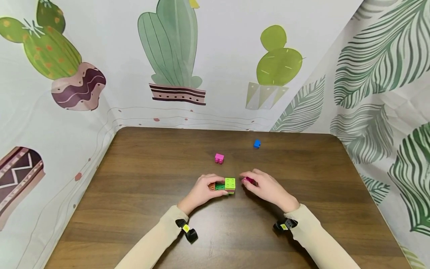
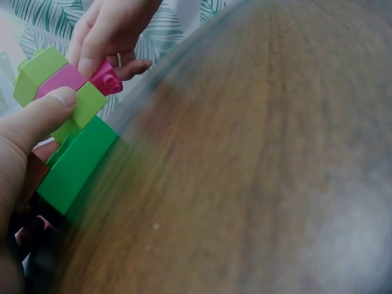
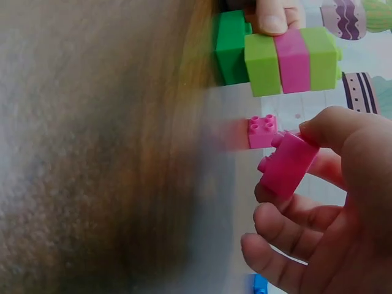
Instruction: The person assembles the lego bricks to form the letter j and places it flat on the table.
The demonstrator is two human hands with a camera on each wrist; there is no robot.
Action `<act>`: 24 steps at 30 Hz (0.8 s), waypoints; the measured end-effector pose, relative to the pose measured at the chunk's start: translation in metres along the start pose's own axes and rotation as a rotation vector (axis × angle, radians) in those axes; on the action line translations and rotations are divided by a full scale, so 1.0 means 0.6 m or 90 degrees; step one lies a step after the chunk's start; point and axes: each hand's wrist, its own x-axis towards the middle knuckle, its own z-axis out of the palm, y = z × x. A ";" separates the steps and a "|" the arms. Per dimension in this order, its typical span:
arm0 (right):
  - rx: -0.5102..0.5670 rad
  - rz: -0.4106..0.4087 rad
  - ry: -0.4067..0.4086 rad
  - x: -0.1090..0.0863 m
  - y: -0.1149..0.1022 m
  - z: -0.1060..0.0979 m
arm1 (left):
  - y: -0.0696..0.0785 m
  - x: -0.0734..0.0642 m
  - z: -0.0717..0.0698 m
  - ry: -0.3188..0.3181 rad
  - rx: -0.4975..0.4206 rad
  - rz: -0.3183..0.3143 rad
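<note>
My left hand (image 1: 201,188) grips a stack of toy building blocks at the middle of the table. The stack has a green block (image 2: 84,162) at the bottom, with lime, pink (image 3: 293,62) and lime blocks piled on one end. An orange-brown block (image 1: 212,186) shows at the other end, partly covered by the fingers. In the left wrist view the thumb presses the side of the pile. Just right of the stack, my right hand (image 1: 267,188) pinches a magenta block (image 3: 289,165) between thumb and fingers, its studs turned toward the stack and apart from it.
A loose pink block (image 1: 219,158) lies on the wooden table (image 1: 161,157) beyond the stack. Farther back and to the right is a small blue block (image 1: 256,144). A cloth (image 1: 228,63) printed with cacti and leaves hangs behind the table and along its sides.
</note>
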 end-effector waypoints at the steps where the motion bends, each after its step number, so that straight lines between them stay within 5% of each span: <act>1: 0.002 -0.003 0.007 -0.001 0.000 -0.001 | 0.000 0.000 0.000 0.000 0.000 0.000; 24: 0.179 -0.008 0.053 -0.001 -0.034 -0.028 | -0.002 0.000 0.001 0.005 0.008 0.016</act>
